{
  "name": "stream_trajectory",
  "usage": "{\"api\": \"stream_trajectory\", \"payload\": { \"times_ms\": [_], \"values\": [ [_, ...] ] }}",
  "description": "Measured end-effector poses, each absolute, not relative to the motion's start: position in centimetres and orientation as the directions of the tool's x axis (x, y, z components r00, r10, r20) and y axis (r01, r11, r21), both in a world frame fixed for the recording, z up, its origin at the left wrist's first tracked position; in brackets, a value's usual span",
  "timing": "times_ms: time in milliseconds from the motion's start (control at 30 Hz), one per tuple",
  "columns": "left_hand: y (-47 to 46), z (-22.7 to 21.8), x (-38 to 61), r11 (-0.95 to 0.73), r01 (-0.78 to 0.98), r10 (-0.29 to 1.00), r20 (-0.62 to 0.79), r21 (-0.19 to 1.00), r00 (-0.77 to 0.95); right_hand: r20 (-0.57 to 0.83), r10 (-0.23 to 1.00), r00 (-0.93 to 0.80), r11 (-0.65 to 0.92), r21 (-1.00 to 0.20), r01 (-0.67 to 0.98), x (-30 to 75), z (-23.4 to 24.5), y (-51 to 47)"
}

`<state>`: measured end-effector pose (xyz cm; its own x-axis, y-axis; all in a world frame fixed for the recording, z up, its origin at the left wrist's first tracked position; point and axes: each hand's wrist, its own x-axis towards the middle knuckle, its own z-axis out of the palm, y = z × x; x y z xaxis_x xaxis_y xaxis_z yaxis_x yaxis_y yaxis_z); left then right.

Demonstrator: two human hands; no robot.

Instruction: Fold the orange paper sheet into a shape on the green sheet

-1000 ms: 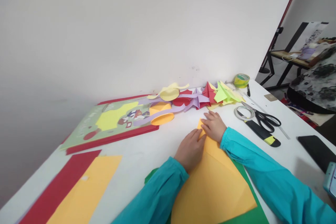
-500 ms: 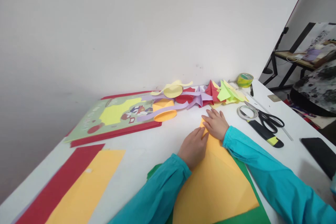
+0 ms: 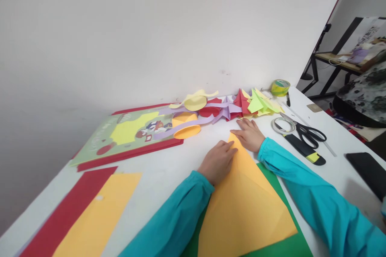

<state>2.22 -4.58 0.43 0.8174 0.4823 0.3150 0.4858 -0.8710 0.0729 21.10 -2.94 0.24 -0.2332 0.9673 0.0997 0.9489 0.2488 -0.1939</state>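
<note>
A large sheet of orange paper (image 3: 245, 204) lies in front of me, folded to a narrow point at its far end. My left hand (image 3: 217, 162) is on the left side of that point, fingers pressed together and bent over the paper's edge. At the tip, on the right side, is my right hand (image 3: 249, 134). Its fingers are stretched out and apart, one touching the tip; its thumb is hidden. Under the orange paper lies a green sheet (image 3: 276, 247), showing along the right and near edges.
To the left are red (image 3: 70, 209) and orange strips (image 3: 101, 213). A printed booklet (image 3: 99, 138), paper decorations (image 3: 193, 106) and folded paper shapes (image 3: 256, 102) line the wall. Scissors (image 3: 310, 133), a box cutter (image 3: 304, 150), tape rolls (image 3: 280, 88) and a black object (image 3: 366, 172) are at right.
My left hand has slid slightly left and toward me, away from my right hand. The right hand stays by the tip, its fingers shifted a little, and the point shows more clearly.
</note>
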Motion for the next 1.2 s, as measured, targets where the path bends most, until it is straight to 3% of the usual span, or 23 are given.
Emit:
{"api": "stream_trajectory", "payload": {
  "times_ms": [333, 667, 900, 1200],
  "values": [
    [-2.3, -0.1, 3.0, -0.868, 0.469, 0.495, 0.361, 0.165, 0.790, 0.115, 0.963, -0.243, 0.262, -0.201, 0.944, 21.0, 0.1, -3.1],
    [-2.4, 0.3, 2.6, -0.906, 0.414, 0.414, 0.374, 0.085, 0.830, 0.110, 0.965, -0.238, 0.253, -0.164, 0.953, 21.1, 0.4, -3.3],
    [-3.5, 0.2, 1.9, -0.933, 0.356, 0.314, 0.375, -0.046, 0.872, 0.115, 0.968, -0.223, 0.240, -0.170, 0.956, 21.0, 0.4, -3.3],
    [-5.9, 0.3, 1.2, -0.949, 0.312, 0.271, 0.377, -0.050, 0.886, 0.114, 0.968, -0.222, 0.239, -0.166, 0.957, 20.9, 0.4, -3.3]
  ]
}}
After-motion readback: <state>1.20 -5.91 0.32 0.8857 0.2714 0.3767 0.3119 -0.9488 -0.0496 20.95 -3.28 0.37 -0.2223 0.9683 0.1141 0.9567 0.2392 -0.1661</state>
